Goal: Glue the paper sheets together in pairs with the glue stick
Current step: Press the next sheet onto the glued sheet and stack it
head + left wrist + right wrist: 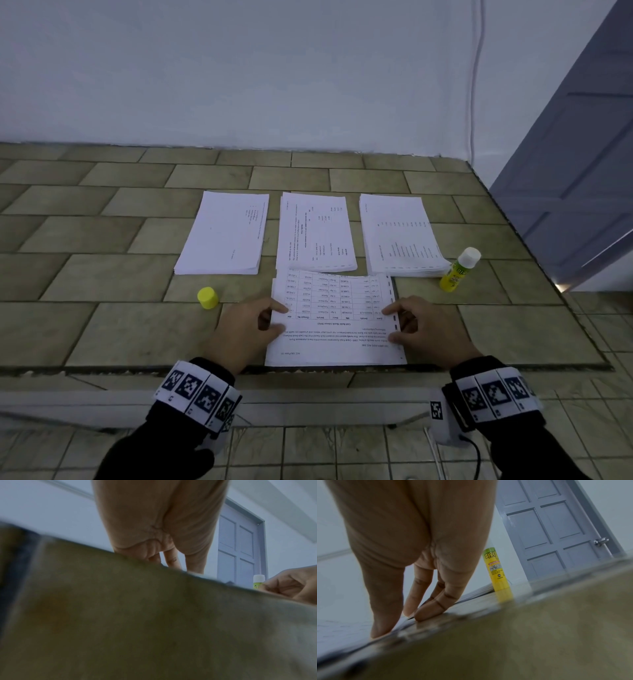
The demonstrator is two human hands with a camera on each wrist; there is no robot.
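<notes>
A printed sheet (337, 329) with a table on it lies at the near edge of the tiled table, on top of another sheet that shows slightly offset. My left hand (274, 318) presses its left edge with straight fingers (171, 559). My right hand (394, 323) presses its right, hole-punched edge, fingertips (428, 614) flat on the paper. The yellow glue stick (458, 270) stands upright and uncapped to the right, also visible in the right wrist view (499, 574). Its yellow cap (207, 297) lies left of the sheet. Neither hand holds anything.
Three paper stacks lie in a row behind the sheet: left (224, 234), middle (315, 233), right (400, 236). The table's front edge (137, 368) runs just below my hands. A grey door (575, 164) stands at the right, and a white wall rises behind the table.
</notes>
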